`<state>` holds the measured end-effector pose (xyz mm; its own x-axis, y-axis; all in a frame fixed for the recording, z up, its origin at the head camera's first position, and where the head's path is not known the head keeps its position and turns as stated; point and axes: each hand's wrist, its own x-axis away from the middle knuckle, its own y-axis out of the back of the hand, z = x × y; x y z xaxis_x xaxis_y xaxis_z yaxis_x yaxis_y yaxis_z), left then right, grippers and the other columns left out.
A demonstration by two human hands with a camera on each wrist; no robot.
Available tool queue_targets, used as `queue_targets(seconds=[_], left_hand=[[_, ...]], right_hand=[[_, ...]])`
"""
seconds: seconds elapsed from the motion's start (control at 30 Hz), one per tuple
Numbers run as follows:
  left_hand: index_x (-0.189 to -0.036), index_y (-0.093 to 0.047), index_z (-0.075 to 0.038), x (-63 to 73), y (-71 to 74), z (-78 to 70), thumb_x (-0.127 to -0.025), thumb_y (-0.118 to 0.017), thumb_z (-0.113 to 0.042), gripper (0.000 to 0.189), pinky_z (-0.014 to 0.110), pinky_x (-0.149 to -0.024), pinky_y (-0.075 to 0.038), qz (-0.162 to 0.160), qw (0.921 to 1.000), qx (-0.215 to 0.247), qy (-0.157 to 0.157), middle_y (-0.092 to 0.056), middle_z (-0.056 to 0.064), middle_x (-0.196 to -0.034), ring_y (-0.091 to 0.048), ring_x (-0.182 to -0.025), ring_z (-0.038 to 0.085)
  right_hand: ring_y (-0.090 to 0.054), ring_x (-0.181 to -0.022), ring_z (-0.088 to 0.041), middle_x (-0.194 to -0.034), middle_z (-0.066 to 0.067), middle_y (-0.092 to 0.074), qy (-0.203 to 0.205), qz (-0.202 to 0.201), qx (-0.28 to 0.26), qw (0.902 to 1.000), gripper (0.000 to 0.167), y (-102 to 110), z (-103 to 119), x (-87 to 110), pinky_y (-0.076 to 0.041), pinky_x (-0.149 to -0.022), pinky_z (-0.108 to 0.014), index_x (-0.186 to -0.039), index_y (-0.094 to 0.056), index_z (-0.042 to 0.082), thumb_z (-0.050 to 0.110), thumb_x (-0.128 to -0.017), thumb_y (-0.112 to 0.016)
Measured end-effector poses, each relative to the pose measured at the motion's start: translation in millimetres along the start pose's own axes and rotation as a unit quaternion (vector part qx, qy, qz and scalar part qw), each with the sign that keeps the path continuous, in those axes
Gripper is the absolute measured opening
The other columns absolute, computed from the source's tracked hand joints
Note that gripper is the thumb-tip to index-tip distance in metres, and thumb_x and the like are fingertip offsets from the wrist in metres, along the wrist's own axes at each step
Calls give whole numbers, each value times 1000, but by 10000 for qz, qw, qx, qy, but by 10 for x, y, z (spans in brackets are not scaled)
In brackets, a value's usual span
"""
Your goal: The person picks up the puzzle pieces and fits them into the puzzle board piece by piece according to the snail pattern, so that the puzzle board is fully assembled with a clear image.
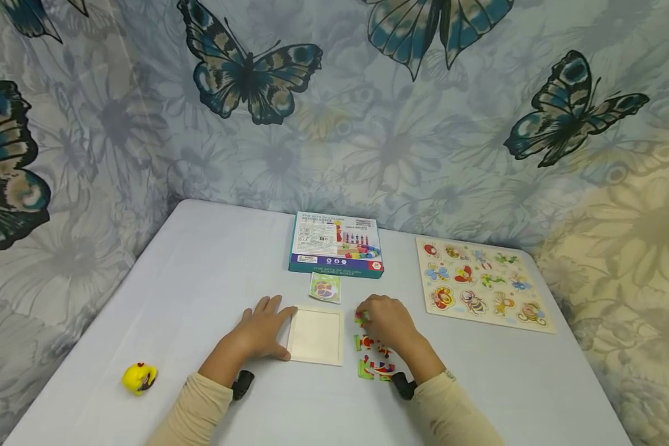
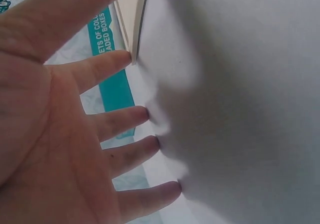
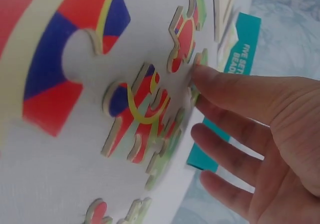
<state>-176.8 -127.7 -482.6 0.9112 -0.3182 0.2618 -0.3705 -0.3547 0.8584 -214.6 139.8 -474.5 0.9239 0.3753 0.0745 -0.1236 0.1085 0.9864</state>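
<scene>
On the counter (image 1: 201, 260): 1 box (image 1: 334, 244), 1 insect-picture board (image 1: 486, 285) to its right, 1 yellow toy (image 1: 137, 378) front left; butterflies (image 1: 248, 77) pattern the wall (image 1: 334, 161).

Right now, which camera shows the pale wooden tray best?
The head view: it shows the tray nearly whole, base and rim. The left wrist view catches only one corner; the right wrist view, just a sliver at the picture's top.

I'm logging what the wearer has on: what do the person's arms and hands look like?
The left sleeve and right sleeve are long, beige and loose-fitting. A small black device sits by the left wrist, another by the right. The left hand and right hand wear no gloves.
</scene>
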Motion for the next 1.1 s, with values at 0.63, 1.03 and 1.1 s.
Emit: queue_targets(seconds=[0.63,1.03,1.1], left_hand=[[-141,-49,-21,-28,15,121,-62,-90,-37,90,81,-101,-7,59,9996,278,-15,-20,16,-160,-7,-147,46],[-139,-50,-23,-63,17,133,-62,-90,-39,88,82,-101,-9,73,9997,221,-44,-21,15,-160,-8,-146,46],[-139,-50,-23,-63,20,143,-62,-90,-39,88,81,-101,-9,91,9997,209,-24,-21,15,-160,-8,-147,45]], right_hand=[[-67,-99,-22,-105,-6,-70,927,-62,-408,9948,21,50,516,-200,-55,-89,-34,-103,-74,8,9,-82,-77],[-67,-103,-21,-105,-5,-72,1518,-36,-173,9883,18,-136,846,-394,-54,-90,-32,-101,-75,8,9,-83,-76],[-68,-102,-21,-105,-5,-72,1560,-94,-152,9876,18,-147,860,-403,-54,-90,-33,-100,-76,9,9,-82,-77]])
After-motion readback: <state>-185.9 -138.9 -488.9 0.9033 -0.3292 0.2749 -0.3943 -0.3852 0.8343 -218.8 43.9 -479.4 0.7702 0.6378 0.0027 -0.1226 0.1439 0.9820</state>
